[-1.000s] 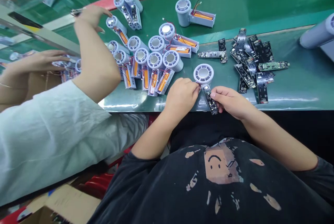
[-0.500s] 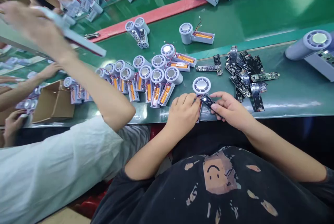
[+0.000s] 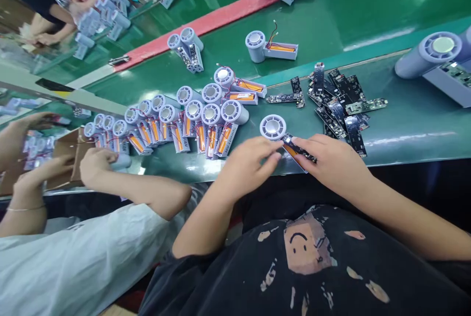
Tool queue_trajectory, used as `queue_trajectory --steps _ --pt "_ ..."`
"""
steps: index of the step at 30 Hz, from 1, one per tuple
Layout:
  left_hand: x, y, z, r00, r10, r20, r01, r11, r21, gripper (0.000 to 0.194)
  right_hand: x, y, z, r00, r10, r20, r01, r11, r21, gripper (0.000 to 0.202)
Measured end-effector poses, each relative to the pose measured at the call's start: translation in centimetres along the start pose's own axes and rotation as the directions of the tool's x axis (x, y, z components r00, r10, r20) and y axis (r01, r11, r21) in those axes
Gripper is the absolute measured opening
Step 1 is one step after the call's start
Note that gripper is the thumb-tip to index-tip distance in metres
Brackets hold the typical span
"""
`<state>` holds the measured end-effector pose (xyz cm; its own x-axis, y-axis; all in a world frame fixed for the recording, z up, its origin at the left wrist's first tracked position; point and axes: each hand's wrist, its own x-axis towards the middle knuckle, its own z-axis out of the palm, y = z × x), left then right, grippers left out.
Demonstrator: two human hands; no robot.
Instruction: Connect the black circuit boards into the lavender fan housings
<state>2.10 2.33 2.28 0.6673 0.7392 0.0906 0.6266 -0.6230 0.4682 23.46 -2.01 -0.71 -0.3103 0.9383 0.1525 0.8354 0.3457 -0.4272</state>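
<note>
A lavender round-headed unit (image 3: 273,126) lies at the bench's near edge, its open housing with an orange battery (image 3: 293,153) angled down to the right. Over that housing lies a black circuit board (image 3: 302,151), gripped by my right hand (image 3: 331,158) between thumb and fingers. My left hand (image 3: 253,163) is beside the unit's head, its index fingertip at the board's upper left end and its thumb apart from the finger. Whether that fingertip pinches a wire cannot be made out.
Loose circuit boards (image 3: 338,102) lie in a pile to the right. Similar battery units (image 3: 211,114) stand in rows at the left. A co-worker's arm (image 3: 136,186) reaches in beside a cardboard box (image 3: 68,159). A large unit (image 3: 429,58) lies far right.
The board now lies along the housing, and my left hand's thumb has come away from the unit. The co-worker's arm has dropped from above the bench to the units near the box.
</note>
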Motion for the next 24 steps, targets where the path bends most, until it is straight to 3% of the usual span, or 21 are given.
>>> queue_trajectory --steps 2,3,5,8,10,14,17,24 --pt "1.3 -1.0 -1.2 0.996 0.008 -0.093 0.004 0.991 0.135 0.032 0.1 -0.5 -0.7 0.997 0.026 0.072 -0.024 0.999 -0.026 0.033" --pt "2.1 -1.5 -1.7 0.996 0.027 -0.085 -0.010 0.980 0.197 0.039 0.2 -0.8 -0.9 0.995 0.032 0.099 -0.028 0.999 -0.039 0.034" --pt "3.7 -2.4 -2.3 0.992 0.102 0.072 -0.116 0.967 0.225 0.054 0.2 -1.4 -1.3 0.990 0.018 0.143 -0.010 0.998 -0.060 0.033" --pt "4.8 -3.0 -2.3 0.911 0.215 0.351 -0.270 0.956 0.118 0.064 -0.1 -2.0 -1.3 0.986 -0.045 0.160 0.059 0.995 -0.081 0.030" --pt "4.6 -2.9 -1.9 0.895 0.206 0.395 -0.277 0.952 0.131 0.066 -0.4 -2.1 -0.9 0.991 -0.061 0.123 0.075 0.991 -0.112 0.029" --pt "3.6 -2.1 -0.3 0.958 0.089 0.274 -0.167 0.947 0.275 0.055 -0.9 -1.6 -0.2 0.998 -0.069 0.008 0.069 0.979 -0.190 0.030" --pt "3.1 -1.7 0.8 0.982 0.048 0.182 -0.100 0.953 0.286 0.045 -1.0 -0.9 -0.2 0.996 -0.067 -0.056 0.052 0.972 -0.230 0.031" --pt "3.1 -1.3 1.2 0.993 0.031 0.118 -0.057 0.971 0.231 0.028 0.2 0.2 -1.7 0.989 -0.148 -0.013 0.140 0.957 -0.254 0.030"
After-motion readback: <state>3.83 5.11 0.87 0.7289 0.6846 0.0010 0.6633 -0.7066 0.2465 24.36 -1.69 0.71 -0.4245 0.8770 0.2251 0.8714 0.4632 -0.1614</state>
